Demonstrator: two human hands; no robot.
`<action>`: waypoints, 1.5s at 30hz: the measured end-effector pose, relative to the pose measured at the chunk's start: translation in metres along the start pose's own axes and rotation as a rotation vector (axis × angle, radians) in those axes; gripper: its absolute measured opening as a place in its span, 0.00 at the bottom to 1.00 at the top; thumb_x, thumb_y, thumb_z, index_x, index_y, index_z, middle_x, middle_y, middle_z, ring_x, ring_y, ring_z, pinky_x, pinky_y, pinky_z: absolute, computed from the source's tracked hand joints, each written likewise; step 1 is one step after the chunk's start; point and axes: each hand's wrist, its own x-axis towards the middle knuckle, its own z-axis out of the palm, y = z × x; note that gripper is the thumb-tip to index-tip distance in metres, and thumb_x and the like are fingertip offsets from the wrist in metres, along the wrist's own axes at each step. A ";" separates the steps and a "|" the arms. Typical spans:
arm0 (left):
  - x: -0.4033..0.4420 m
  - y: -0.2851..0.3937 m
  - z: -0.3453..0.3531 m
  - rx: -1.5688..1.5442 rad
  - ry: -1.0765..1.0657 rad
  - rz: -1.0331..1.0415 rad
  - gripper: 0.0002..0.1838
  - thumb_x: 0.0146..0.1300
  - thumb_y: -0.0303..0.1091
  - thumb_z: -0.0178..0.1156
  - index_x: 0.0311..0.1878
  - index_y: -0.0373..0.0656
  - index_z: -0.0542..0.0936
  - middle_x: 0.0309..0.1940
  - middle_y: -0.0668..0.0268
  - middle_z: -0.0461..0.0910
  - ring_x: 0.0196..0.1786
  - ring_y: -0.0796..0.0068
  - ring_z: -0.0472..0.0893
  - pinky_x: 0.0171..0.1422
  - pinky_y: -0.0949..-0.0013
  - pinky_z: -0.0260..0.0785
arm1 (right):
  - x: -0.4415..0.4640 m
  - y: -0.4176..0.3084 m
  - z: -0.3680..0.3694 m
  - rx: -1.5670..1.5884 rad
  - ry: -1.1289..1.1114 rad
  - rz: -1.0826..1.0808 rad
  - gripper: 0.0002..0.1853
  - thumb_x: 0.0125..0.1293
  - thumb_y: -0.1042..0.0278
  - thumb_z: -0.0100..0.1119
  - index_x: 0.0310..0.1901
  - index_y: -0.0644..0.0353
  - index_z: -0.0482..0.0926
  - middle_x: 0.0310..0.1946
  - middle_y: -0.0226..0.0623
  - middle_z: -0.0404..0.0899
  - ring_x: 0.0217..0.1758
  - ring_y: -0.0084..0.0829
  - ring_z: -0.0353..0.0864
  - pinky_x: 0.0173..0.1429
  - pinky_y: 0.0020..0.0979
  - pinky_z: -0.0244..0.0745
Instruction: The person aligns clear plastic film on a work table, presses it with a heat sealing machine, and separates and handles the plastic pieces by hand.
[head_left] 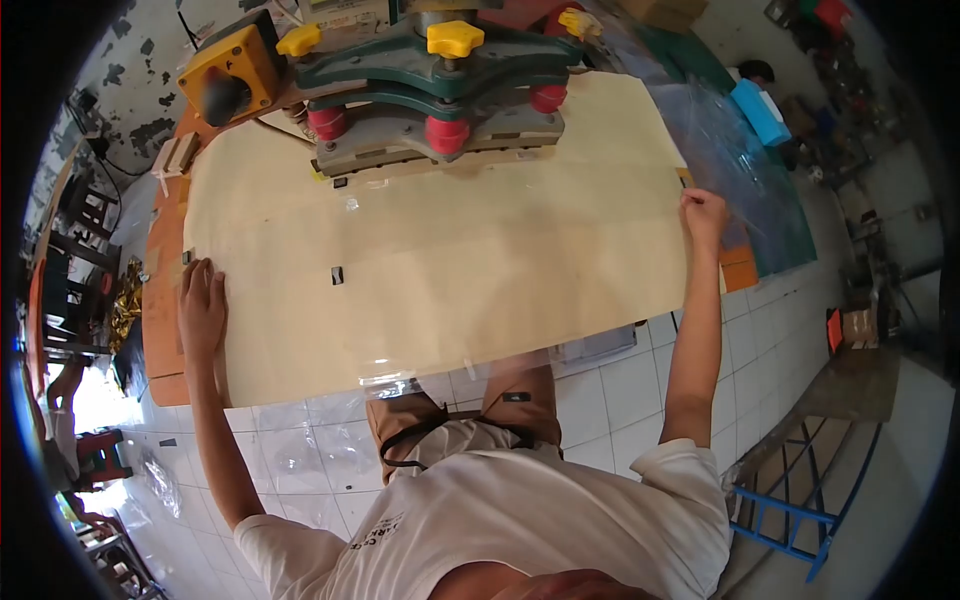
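Observation:
A large tan sheet [450, 290] lies across an orange-brown board, passing under the head of a green press [440, 75]. My left hand [203, 300] rests with fingers stretched out along the sheet's left edge, just below a small dark clip-like piece [186, 257]. At the right edge, my right hand [704, 212] is closed, fingers pinched on the sheet's border. Two more small dark pieces show on the sheet, one near the middle left [337, 275] and one [341, 183] close to the press. Strips of clear tape glint along the near edge.
A yellow control box [230, 75] with a dark knob stands at the back left. Clear plastic film [725, 140] covers a green surface on the right. A blue metal frame [800, 510] stands at lower right. Crumpled plastic [295, 450] lies on the tiled floor.

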 end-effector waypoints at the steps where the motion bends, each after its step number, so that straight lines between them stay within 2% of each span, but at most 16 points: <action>1: 0.000 0.001 0.000 0.010 -0.007 -0.003 0.21 0.74 0.41 0.52 0.59 0.32 0.75 0.62 0.46 0.74 0.64 0.44 0.73 0.66 0.55 0.67 | 0.000 0.001 0.001 0.000 0.000 0.001 0.10 0.52 0.71 0.61 0.35 0.57 0.89 0.31 0.45 0.86 0.36 0.44 0.86 0.45 0.36 0.78; 4: 0.001 0.003 -0.002 0.030 -0.021 -0.007 0.21 0.74 0.41 0.51 0.59 0.32 0.75 0.62 0.45 0.73 0.64 0.43 0.72 0.67 0.54 0.67 | -0.002 -0.003 0.001 -0.093 0.015 -0.100 0.10 0.54 0.70 0.61 0.36 0.58 0.88 0.28 0.44 0.86 0.35 0.45 0.85 0.44 0.37 0.78; 7: 0.001 0.006 -0.003 0.057 -0.047 -0.028 0.23 0.74 0.42 0.51 0.62 0.33 0.73 0.64 0.43 0.70 0.66 0.42 0.70 0.68 0.53 0.65 | -0.011 -0.028 -0.008 -0.207 -0.033 -0.109 0.10 0.56 0.68 0.61 0.37 0.61 0.88 0.34 0.49 0.86 0.40 0.49 0.85 0.50 0.40 0.77; 9: 0.000 0.014 -0.003 0.075 -0.064 -0.050 0.24 0.74 0.43 0.50 0.64 0.34 0.72 0.66 0.42 0.68 0.68 0.41 0.69 0.69 0.52 0.64 | -0.023 -0.061 -0.012 -0.344 -0.083 -0.215 0.14 0.60 0.64 0.62 0.43 0.64 0.86 0.47 0.57 0.83 0.54 0.53 0.80 0.61 0.44 0.71; 10: -0.002 0.021 -0.002 0.072 -0.047 -0.038 0.26 0.74 0.45 0.50 0.66 0.35 0.70 0.68 0.41 0.64 0.70 0.41 0.65 0.72 0.52 0.61 | -0.030 -0.065 -0.002 -0.342 -0.086 -0.215 0.14 0.60 0.64 0.62 0.43 0.64 0.86 0.47 0.57 0.83 0.54 0.53 0.80 0.61 0.44 0.71; 12: -0.002 0.022 0.004 0.068 -0.033 -0.026 0.27 0.74 0.46 0.49 0.68 0.36 0.69 0.71 0.40 0.61 0.73 0.41 0.62 0.74 0.52 0.58 | -0.044 -0.065 0.020 -0.225 -0.179 -0.343 0.27 0.69 0.49 0.56 0.60 0.63 0.78 0.66 0.64 0.67 0.71 0.60 0.63 0.74 0.54 0.55; 13: -0.002 0.018 0.010 0.098 -0.082 -0.031 0.30 0.75 0.49 0.47 0.70 0.37 0.66 0.73 0.42 0.57 0.76 0.44 0.56 0.77 0.53 0.52 | -0.050 -0.069 0.027 -0.226 -0.181 -0.343 0.27 0.69 0.49 0.56 0.60 0.63 0.78 0.66 0.64 0.67 0.71 0.60 0.63 0.74 0.54 0.55; 14: -0.002 0.015 0.013 0.127 -0.130 -0.037 0.32 0.75 0.51 0.46 0.73 0.37 0.64 0.76 0.43 0.53 0.79 0.46 0.51 0.80 0.53 0.46 | -0.056 -0.073 0.033 -0.317 -0.266 -0.283 0.33 0.70 0.41 0.49 0.66 0.60 0.70 0.71 0.63 0.58 0.75 0.61 0.54 0.75 0.58 0.48; 15: -0.002 0.017 0.014 0.127 -0.132 -0.037 0.32 0.75 0.51 0.46 0.73 0.37 0.64 0.76 0.43 0.53 0.79 0.46 0.51 0.80 0.53 0.46 | -0.059 -0.075 0.036 -0.407 -0.349 -0.221 0.40 0.71 0.33 0.43 0.73 0.57 0.62 0.75 0.61 0.50 0.79 0.61 0.45 0.77 0.63 0.40; 16: -0.003 0.021 0.015 0.189 -0.158 -0.082 0.34 0.75 0.54 0.45 0.75 0.40 0.61 0.77 0.44 0.51 0.80 0.48 0.49 0.81 0.53 0.42 | -0.059 -0.076 0.034 -0.408 -0.350 -0.221 0.40 0.71 0.33 0.43 0.73 0.57 0.62 0.75 0.61 0.50 0.79 0.61 0.45 0.77 0.63 0.40; 18: -0.004 0.024 0.015 0.249 -0.184 -0.126 0.35 0.75 0.56 0.43 0.76 0.42 0.59 0.77 0.45 0.50 0.81 0.50 0.46 0.82 0.52 0.38 | -0.057 -0.078 0.029 -0.444 -0.472 -0.173 0.46 0.70 0.26 0.32 0.77 0.54 0.51 0.77 0.60 0.41 0.80 0.64 0.35 0.76 0.67 0.30; 23: -0.003 0.023 0.018 0.229 -0.199 -0.172 0.38 0.72 0.62 0.43 0.77 0.47 0.59 0.78 0.47 0.47 0.81 0.51 0.45 0.82 0.49 0.35 | -0.057 -0.079 0.027 -0.431 -0.469 -0.158 0.46 0.69 0.24 0.32 0.78 0.52 0.51 0.78 0.59 0.41 0.81 0.61 0.34 0.77 0.66 0.28; 37: -0.004 0.033 0.015 0.209 -0.126 -0.191 0.37 0.71 0.60 0.47 0.75 0.44 0.63 0.76 0.41 0.51 0.80 0.47 0.49 0.80 0.47 0.39 | -0.051 -0.081 0.027 -0.432 -0.487 -0.129 0.46 0.68 0.24 0.34 0.78 0.49 0.50 0.79 0.55 0.39 0.82 0.58 0.34 0.77 0.66 0.28; 40: -0.006 0.055 0.012 0.311 0.033 -0.072 0.35 0.72 0.57 0.48 0.74 0.45 0.64 0.77 0.44 0.51 0.80 0.47 0.50 0.80 0.47 0.39 | -0.063 -0.102 0.022 -0.399 -0.441 -0.233 0.43 0.70 0.28 0.38 0.77 0.49 0.53 0.78 0.55 0.43 0.82 0.58 0.36 0.77 0.66 0.29; 42: -0.004 0.085 -0.001 0.104 -0.035 0.127 0.32 0.72 0.49 0.51 0.75 0.46 0.63 0.78 0.49 0.51 0.80 0.50 0.48 0.81 0.48 0.37 | -0.075 -0.122 0.019 -0.332 -0.491 -0.336 0.41 0.71 0.31 0.39 0.77 0.48 0.55 0.78 0.55 0.44 0.82 0.58 0.36 0.77 0.65 0.30; 45: 0.003 0.117 0.003 -0.021 -0.216 0.235 0.30 0.73 0.49 0.50 0.73 0.45 0.65 0.78 0.52 0.52 0.80 0.51 0.49 0.81 0.48 0.37 | -0.094 -0.148 0.027 -0.259 -0.571 -0.455 0.38 0.72 0.34 0.42 0.76 0.47 0.57 0.78 0.54 0.47 0.81 0.58 0.38 0.77 0.64 0.31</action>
